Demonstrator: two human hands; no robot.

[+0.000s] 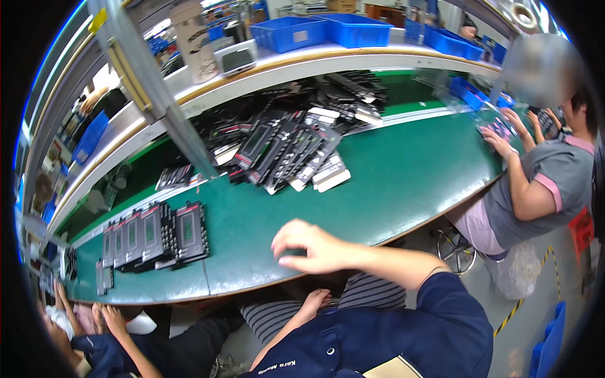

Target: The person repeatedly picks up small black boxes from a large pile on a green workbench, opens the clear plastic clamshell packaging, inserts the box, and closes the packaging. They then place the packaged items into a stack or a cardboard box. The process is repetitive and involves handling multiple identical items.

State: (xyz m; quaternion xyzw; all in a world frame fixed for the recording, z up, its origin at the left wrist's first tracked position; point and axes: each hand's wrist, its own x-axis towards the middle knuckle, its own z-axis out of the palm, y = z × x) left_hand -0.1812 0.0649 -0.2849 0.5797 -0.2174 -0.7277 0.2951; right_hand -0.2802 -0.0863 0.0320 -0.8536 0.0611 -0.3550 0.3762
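Observation:
Over the near edge of the green table [403,183] my right hand [309,246] hovers with its fingers loosely bent and the thumb apart, nothing in it. Low by my lap rests my left hand [317,300], its fingers relaxed and no object visible in them. Ahead of my right hand lies a heaped pile of flat black printed packages [277,151] with grey panels and red stripes. Left of my hands stand neat stacks of similar flat packages [148,236], with one more stack [191,232] close by and a smaller piece [104,277] near the edge.
A metal post [157,94] rises behind the table's left part. The shelf above holds blue bins [290,34], a patterned cylinder [194,44] and a small grey device [237,60]. Co-workers sit at the right [542,176] and lower left [120,340].

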